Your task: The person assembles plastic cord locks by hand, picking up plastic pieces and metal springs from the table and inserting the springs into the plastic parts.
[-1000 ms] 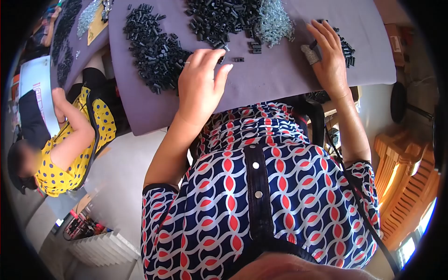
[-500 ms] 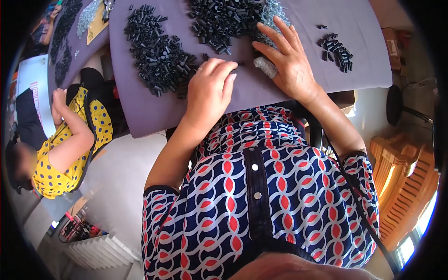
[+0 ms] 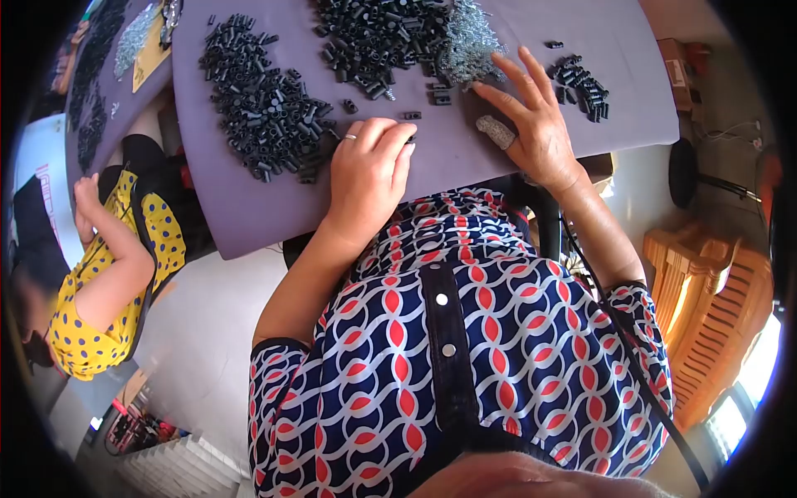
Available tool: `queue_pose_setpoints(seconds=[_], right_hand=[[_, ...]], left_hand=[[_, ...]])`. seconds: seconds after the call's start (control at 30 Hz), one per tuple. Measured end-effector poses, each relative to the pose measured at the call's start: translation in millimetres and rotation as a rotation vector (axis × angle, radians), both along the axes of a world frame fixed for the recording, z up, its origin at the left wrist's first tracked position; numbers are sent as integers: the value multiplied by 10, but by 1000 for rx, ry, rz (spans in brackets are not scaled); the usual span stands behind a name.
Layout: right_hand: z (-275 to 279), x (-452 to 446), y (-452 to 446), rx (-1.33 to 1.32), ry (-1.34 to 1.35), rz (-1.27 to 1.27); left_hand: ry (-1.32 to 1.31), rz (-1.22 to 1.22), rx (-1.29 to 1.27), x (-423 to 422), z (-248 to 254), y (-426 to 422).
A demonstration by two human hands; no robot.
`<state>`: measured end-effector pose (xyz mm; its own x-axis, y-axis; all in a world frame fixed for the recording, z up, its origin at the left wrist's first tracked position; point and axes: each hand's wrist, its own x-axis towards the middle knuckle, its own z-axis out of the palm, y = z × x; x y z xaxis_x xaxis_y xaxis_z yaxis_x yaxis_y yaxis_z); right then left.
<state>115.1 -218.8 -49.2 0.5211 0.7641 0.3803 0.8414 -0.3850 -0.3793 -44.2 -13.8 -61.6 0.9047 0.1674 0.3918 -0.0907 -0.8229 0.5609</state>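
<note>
My left hand is over the table's near part, right of a long heap of black tubular pieces. Its thumb and fingers pinch a small dark piece, mostly hidden by the fingertips. My right hand has its fingers spread, with a wrapped thumb held apart. Its fingertips are by the near edge of a pile of small silvery screws. A few loose black pieces lie between the two hands.
Another black heap stands at the far middle of the purple table. A smaller group of black pieces lies at the right. To the left sits a person in yellow dotted clothes. Wooden furniture stands at the right.
My right hand has moved left from the small group at the right to the screw pile. My left hand has shifted slightly down. The view has turned a little.
</note>
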Motion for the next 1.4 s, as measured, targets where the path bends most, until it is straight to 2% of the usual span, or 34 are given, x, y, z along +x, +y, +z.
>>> queue_pose_setpoints(seconds=[0.1,0.13,0.2,0.63,0.73,0.83,0.93,1.17,1.33,1.4], right_hand=[[14,-28,-113,-162,-58,65],[12,-38,-109,-160,-56,69],[-3,-60,-73,4,12,51],[-87,-62,-131,-65,-31,77],[-95,-43,-132,27,31,108],[-95,-16,-96,59,60,6],[-46,21,-28,18,-52,-6],[-77,54,102,-23,-40,-50],[-21,24,160,-127,-162,-83],[-4,15,180,-81,-120,-70]], left_hand=[[-1,7,-9,11,-1,3],[2,10,-12,2,0,3],[-2,16,-7,3,-3,6],[-24,22,4,13,-24,-4],[-17,25,-2,2,-9,-12],[-18,23,7,4,-22,-6],[-16,18,2,7,-14,-1],[-23,21,-31,-16,-61,0],[-23,7,12,-5,-62,8],[-21,11,5,3,-31,5]])
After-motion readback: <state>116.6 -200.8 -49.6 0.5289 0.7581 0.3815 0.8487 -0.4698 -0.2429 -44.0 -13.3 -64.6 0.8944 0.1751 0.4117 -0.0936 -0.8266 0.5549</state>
